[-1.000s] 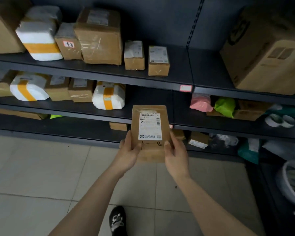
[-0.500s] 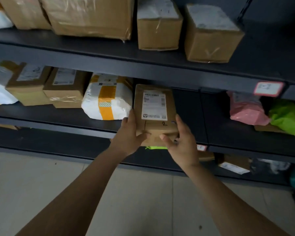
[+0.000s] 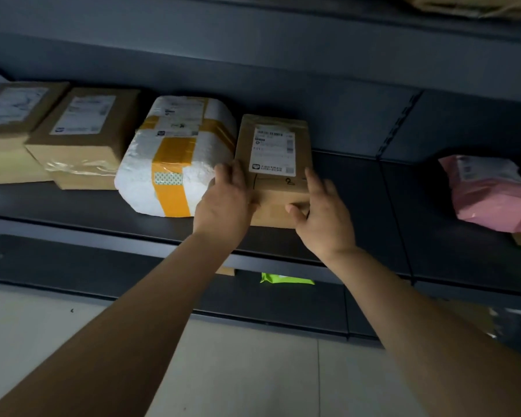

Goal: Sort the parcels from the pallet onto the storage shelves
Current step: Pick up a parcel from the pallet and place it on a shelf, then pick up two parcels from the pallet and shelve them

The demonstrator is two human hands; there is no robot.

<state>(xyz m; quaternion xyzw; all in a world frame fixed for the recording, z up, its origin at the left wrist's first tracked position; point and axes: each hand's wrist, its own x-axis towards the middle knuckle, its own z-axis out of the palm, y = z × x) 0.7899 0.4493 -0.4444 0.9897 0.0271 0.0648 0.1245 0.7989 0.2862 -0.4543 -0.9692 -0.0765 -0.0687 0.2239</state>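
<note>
Now my left hand [image 3: 226, 203] and right hand [image 3: 324, 215] touch the parcel [image 3: 272, 164] with straight fingers, neither grip clamped. It rests on the shelf [image 3: 358, 188] beside a white package [image 3: 175, 167].

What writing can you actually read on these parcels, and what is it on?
"2": handwritten on the brown parcel, under its shipping label.
That shipping label's print: too blurred to read.
Labels on the white taped parcel, two cardboard boxes and pink bag: too blurred.

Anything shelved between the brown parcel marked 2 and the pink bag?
Head view: right hand at the brown parcel, then bare dark shelf up to the pink bag.
</note>
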